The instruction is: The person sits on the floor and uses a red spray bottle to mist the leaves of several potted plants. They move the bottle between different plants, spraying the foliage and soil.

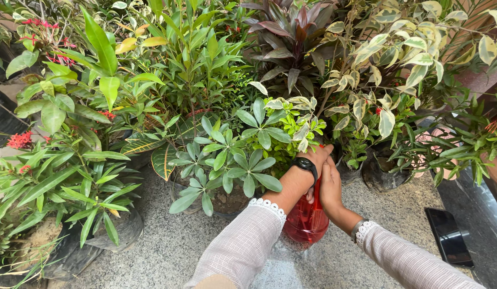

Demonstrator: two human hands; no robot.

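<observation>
The spray bottle (306, 220) is translucent red plastic, glossy — the ledge (168, 251) beneath is speckled grey stone, matt and grainy. Sleeves (243, 243) are thin checked cloth with lace cuffs; the phone (449, 237) shows smooth black glass.

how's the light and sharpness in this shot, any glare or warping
Head view: soft, even daylight, no hard shadows; plants and both hands sharp; faint sheen on the red spray bottle and the dark phone; wide-lens stretching toward the edges.

both hands (320, 171) raised together, fingers curled, forearms angled inward.
</observation>
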